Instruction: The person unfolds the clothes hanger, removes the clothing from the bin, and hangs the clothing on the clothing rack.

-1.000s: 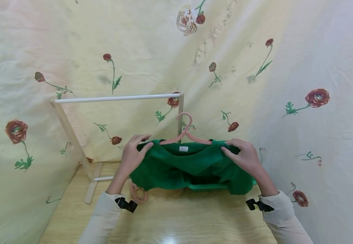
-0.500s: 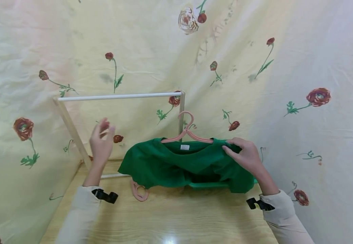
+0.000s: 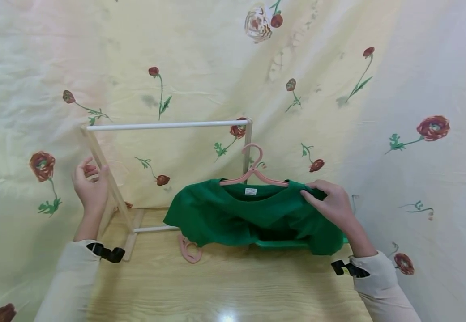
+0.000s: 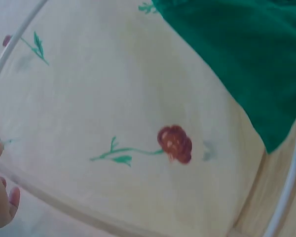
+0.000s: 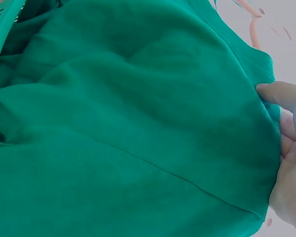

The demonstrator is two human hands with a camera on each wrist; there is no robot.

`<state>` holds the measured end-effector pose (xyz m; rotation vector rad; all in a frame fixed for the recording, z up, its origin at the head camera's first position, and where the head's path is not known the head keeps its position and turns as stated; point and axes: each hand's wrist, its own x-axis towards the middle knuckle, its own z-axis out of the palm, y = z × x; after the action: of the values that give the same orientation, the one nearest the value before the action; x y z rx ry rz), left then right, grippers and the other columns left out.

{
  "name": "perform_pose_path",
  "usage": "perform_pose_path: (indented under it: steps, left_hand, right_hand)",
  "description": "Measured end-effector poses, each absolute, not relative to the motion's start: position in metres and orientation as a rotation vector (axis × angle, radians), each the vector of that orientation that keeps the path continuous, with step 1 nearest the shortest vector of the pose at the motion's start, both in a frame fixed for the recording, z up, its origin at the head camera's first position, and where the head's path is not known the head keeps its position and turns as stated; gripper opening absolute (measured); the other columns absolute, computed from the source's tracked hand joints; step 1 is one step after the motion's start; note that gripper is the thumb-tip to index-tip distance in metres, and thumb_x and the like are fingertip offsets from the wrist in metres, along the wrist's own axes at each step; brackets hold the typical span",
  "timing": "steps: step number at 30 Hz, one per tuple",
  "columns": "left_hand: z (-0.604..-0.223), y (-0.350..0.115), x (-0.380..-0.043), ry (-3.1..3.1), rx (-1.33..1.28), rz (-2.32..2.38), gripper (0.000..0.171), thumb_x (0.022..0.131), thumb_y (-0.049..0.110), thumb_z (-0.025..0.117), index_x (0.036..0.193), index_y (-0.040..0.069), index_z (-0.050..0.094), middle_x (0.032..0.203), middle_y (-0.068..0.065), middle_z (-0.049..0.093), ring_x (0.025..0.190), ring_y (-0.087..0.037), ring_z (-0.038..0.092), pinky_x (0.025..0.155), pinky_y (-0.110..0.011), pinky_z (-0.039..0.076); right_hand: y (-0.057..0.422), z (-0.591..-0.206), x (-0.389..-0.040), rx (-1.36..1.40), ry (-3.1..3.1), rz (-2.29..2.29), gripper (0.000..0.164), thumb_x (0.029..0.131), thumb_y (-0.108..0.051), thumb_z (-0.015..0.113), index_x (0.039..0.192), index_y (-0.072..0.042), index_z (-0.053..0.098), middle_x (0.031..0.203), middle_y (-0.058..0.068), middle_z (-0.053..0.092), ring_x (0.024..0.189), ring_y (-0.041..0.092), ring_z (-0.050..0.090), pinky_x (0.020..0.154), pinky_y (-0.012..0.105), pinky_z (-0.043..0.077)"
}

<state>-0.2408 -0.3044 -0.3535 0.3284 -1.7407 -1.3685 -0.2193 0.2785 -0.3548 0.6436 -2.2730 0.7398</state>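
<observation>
A green T-shirt (image 3: 216, 214) hangs spread on a pink hanger (image 3: 253, 171), whose hook stands up above the neckline with its white label. My right hand (image 3: 333, 201) pinches the shirt at its right shoulder. Up close in the right wrist view, the thumb (image 5: 281, 94) lies on the front of the cloth and the other fingers are partly hidden behind it. My left hand (image 3: 91, 185) is raised away from the shirt, holding nothing, its fingers loosely bent near the rack's left post. Its fingertips (image 4: 14, 197) show at the left wrist view's edge, far from the sleeve (image 4: 256, 74).
A small rack with a white top bar (image 3: 168, 125) stands on the wooden table (image 3: 224, 286) behind the shirt. Another pink hanger (image 3: 184, 248) lies under the left sleeve. Part of a green basket (image 5: 2, 29) shows beneath the shirt. Flowered cloth (image 3: 200, 58) surrounds the table.
My left hand has let go of the shirt's left shoulder and moved left to the rack's post; the left sleeve now hangs free. My right hand keeps its pinch. The view has shifted slightly left.
</observation>
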Motion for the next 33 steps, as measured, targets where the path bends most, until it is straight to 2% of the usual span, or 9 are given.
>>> perform_pose_path:
  steps: [3,6,9,11,13,16,21,25,33]
  left_hand:
    - [-0.357,-0.318,-0.242,-1.81,0.359,-1.385,0.047,0.097,0.012,0.067,0.142,0.013,0.053,0.106,0.019,0.041,0.099,0.002,0.045,0.084,-0.014,0.045]
    - [-0.36,-0.333,-0.242,-1.932,0.341,-1.444,0.054,0.099,0.014,0.065,0.15,0.015,0.046,0.115,0.018,0.044,0.111,-0.003,0.048,0.09,-0.015,0.046]
    - [-0.364,-0.351,-0.241,-2.061,0.215,-1.539,0.06,0.102,0.015,0.06,0.158,0.017,0.037,0.135,0.003,0.054,0.124,-0.009,0.051,0.092,-0.007,0.047]
    - [-0.368,-0.364,-0.241,-2.1,0.066,-1.666,0.063,0.104,0.013,0.058,0.161,0.017,0.031,0.149,-0.005,0.052,0.125,-0.006,0.052,0.091,-0.003,0.046]
    - [-0.373,-0.375,-0.241,-2.105,-0.084,-1.807,0.067,0.104,0.011,0.056,0.163,0.016,0.025,0.155,-0.003,0.049,0.12,0.002,0.055,0.09,-0.002,0.047]
    - [-0.382,-0.386,-0.245,-2.024,-0.248,-2.044,0.071,0.103,0.006,0.056,0.164,0.014,0.019,0.145,0.005,0.058,0.11,0.01,0.06,0.09,-0.005,0.051]
    - [-0.397,-0.393,-0.25,-1.924,-0.299,-2.226,0.073,0.103,0.0,0.053,0.164,0.012,0.015,0.119,0.02,0.063,0.107,0.008,0.064,0.088,-0.012,0.056]
    - [-0.408,-0.392,-0.253,-1.899,-0.274,-2.24,0.072,0.103,-0.002,0.053,0.164,0.011,0.018,0.118,0.019,0.063,0.106,0.006,0.065,0.086,-0.014,0.057]
    - [-0.417,-0.385,-0.255,-1.839,-0.199,-2.208,0.063,0.101,-0.001,0.057,0.158,0.013,0.035,0.116,0.013,0.063,0.101,0.004,0.067,0.081,-0.014,0.058]
  right_hand:
    - [0.28,-0.355,-0.221,0.644,-2.276,0.75,0.014,0.084,0.003,0.079,0.096,-0.003,0.078,0.086,0.01,0.075,0.077,0.024,0.068,0.074,0.002,0.044]
    - [0.281,-0.355,-0.221,0.644,-2.281,0.769,0.014,0.084,0.003,0.079,0.097,-0.003,0.078,0.087,0.01,0.075,0.078,0.024,0.068,0.075,0.001,0.044]
    - [0.281,-0.355,-0.221,0.64,-2.291,0.789,0.014,0.084,0.003,0.078,0.096,-0.003,0.078,0.088,0.011,0.076,0.079,0.024,0.069,0.076,0.0,0.043]
    - [0.281,-0.355,-0.221,0.637,-2.296,0.799,0.013,0.085,0.003,0.078,0.096,-0.003,0.078,0.088,0.012,0.076,0.08,0.023,0.069,0.077,0.0,0.043]
    - [0.281,-0.355,-0.222,0.633,-2.301,0.806,0.012,0.085,0.003,0.078,0.095,-0.003,0.078,0.088,0.012,0.076,0.079,0.02,0.069,0.076,0.0,0.044]
    - [0.282,-0.355,-0.223,0.623,-2.307,0.808,0.012,0.085,0.003,0.077,0.096,-0.004,0.078,0.088,0.011,0.076,0.078,0.011,0.068,0.075,0.001,0.044]
    - [0.284,-0.353,-0.224,0.614,-2.318,0.826,0.012,0.086,0.002,0.077,0.096,-0.004,0.078,0.089,0.012,0.076,0.082,-0.01,0.06,0.075,0.0,0.043]
    - [0.284,-0.351,-0.225,0.619,-2.339,0.864,0.011,0.088,0.001,0.076,0.098,-0.004,0.078,0.091,0.013,0.076,0.085,-0.018,0.055,0.076,0.0,0.044]
    - [0.284,-0.347,-0.224,0.585,-2.368,0.884,0.01,0.09,-0.001,0.075,0.099,-0.003,0.077,0.092,0.015,0.076,0.084,-0.019,0.054,0.074,0.002,0.044]
